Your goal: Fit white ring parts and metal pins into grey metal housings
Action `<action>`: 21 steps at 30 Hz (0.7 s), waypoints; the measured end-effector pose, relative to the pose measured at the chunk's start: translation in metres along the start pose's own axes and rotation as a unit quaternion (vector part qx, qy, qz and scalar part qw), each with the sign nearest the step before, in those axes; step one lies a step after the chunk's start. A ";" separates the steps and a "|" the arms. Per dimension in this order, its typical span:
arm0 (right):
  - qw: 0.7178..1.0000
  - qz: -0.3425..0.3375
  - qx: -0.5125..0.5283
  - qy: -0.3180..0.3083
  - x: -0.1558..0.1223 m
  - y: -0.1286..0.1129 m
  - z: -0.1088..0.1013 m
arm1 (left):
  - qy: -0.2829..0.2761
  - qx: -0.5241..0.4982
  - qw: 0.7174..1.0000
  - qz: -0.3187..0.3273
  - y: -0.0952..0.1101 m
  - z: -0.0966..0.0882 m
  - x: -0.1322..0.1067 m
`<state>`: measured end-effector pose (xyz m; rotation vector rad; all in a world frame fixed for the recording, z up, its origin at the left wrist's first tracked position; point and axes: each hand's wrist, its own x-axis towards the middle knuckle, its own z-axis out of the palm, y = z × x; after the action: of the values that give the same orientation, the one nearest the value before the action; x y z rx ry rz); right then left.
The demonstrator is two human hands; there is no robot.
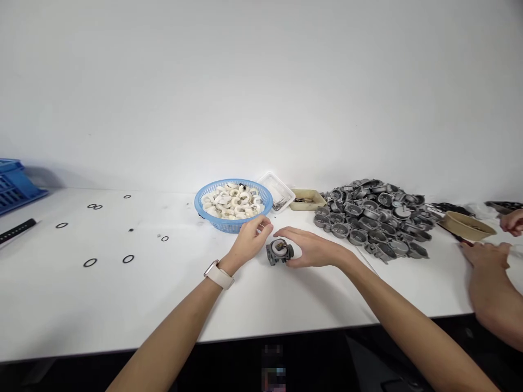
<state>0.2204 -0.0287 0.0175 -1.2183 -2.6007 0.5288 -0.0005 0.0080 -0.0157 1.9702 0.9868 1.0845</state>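
A smooth white worktop [81,305] runs along a plain white wall. At its right lies a broad heap of dull grey cast-metal housings [371,218], round and cup-like. A blue slatted plastic crate [14,185] shows at the far left edge. A round blue mesh basket [229,226] holds white ring-shaped pieces [232,200]. A co-worker's hand [486,253] rests by a shallow brown paper bowl [466,226]. Behind the basket sit a clear plastic tray [278,188] and a beige tray [308,199], their contents too small to tell.

In front of the basket, a small blocky grey metal part [278,251] stands on the worktop. The right hand [312,247] has its grip closed around the part's side. The left hand [251,237] is just beside it, its grip narrow and curled; whether it pinches anything cannot be told. Thin black rubber O-rings [128,259] lie scattered to the left.
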 end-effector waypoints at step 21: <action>0.928 0.314 -0.071 0.186 -0.202 0.086 -0.082 | -0.058 0.113 0.990 0.062 -0.016 0.020 -0.007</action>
<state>0.4357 -0.1152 0.0479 -1.9886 -1.9299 0.1747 0.0096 0.0060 -0.0402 2.2776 0.9702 0.9439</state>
